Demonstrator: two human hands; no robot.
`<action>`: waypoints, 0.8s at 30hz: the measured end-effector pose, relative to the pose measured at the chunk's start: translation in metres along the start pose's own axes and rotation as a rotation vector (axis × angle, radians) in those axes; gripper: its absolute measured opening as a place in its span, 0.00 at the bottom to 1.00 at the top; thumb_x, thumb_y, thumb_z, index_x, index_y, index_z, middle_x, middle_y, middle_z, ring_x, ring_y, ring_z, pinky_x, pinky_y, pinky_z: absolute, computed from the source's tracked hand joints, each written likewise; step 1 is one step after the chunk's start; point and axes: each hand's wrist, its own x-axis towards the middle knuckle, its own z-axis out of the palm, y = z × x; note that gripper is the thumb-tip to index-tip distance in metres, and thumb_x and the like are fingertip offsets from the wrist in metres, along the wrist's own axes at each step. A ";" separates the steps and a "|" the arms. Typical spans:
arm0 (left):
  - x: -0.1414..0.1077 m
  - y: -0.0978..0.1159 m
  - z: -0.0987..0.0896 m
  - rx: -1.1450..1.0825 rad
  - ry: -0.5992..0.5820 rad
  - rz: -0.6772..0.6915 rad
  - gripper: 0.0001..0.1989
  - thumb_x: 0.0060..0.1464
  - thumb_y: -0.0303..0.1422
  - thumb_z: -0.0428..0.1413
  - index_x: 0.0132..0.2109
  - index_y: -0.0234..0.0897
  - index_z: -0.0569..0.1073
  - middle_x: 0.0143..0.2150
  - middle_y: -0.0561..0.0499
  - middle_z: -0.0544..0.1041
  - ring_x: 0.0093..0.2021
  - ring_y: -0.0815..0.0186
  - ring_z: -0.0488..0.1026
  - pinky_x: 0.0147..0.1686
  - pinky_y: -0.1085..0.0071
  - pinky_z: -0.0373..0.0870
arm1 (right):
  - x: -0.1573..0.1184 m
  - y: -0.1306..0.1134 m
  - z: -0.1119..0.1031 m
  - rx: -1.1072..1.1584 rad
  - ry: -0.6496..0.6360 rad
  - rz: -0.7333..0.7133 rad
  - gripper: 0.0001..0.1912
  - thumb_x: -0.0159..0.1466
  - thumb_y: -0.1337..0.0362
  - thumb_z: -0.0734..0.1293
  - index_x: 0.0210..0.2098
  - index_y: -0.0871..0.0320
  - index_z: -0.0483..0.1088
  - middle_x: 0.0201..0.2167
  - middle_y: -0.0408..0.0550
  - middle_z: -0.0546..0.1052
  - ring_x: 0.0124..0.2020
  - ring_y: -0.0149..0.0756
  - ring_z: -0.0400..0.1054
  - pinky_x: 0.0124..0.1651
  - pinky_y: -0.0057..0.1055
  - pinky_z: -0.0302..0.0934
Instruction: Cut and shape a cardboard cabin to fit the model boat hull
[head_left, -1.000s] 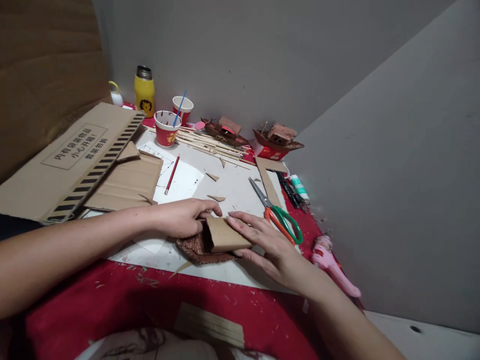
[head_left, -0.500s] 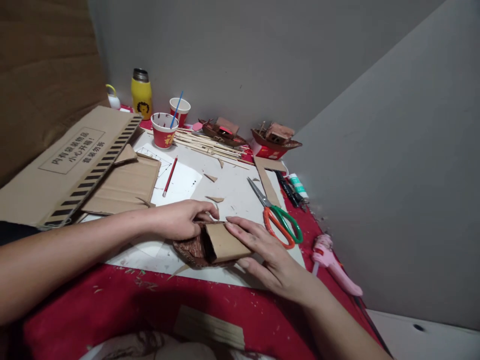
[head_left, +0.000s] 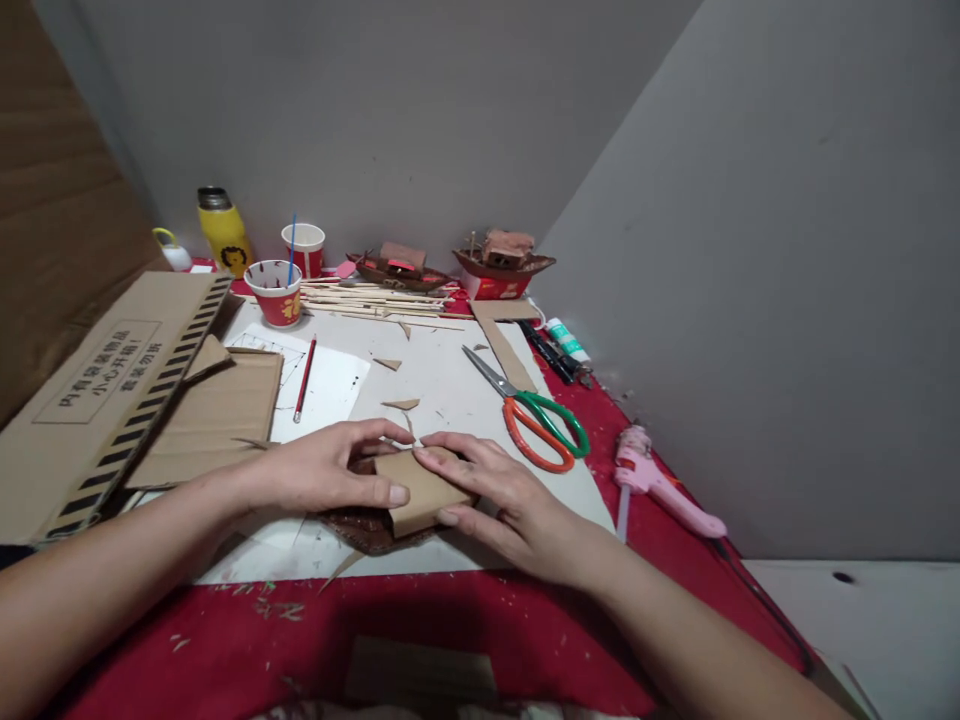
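Left hand point(head_left: 334, 475) has its thumb laid on top of a folded cardboard piece point(head_left: 426, 488), fingers arched toward the far edge; cannot tell whether it grips; right hand point(head_left: 514, 500) is clamped across the same piece, fingers on top, thumb low at the near side; cardboard piece sits between the two hands, over a brown boat hull point(head_left: 367, 535) that shows just below left hand; hull lies on a white sheet point(head_left: 450, 400) on the red-covered counter point(head_left: 225, 645).

Beyond right hand: scissors point(head_left: 519, 396), blades spread slightly, orange and green handles; cardboard strip point(head_left: 506, 350) past them; to the right of right hand, pink glue gun point(head_left: 649, 475).

Beyond left hand: red pencil point(head_left: 306, 380) on drawing paper point(head_left: 341, 375); farther out, front cup point(head_left: 283, 310), dark-stained inside, blue stick point(head_left: 292, 250) leaning at it; yellow bottle point(head_left: 229, 240) behind; left of left hand, flat cardboard point(head_left: 225, 415) and printed carton point(head_left: 124, 375).

Well beyond both hands: thin wooden sticks point(head_left: 375, 297); two boat models point(head_left: 506, 258), the right one up on a red box point(head_left: 495, 288).
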 end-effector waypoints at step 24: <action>-0.004 0.001 -0.001 0.072 0.014 -0.028 0.27 0.55 0.40 0.59 0.59 0.37 0.64 0.44 0.47 0.74 0.37 0.65 0.72 0.32 0.71 0.67 | 0.005 0.000 0.006 -0.075 0.050 -0.051 0.41 0.60 0.55 0.73 0.67 0.57 0.55 0.61 0.62 0.64 0.61 0.49 0.58 0.61 0.49 0.56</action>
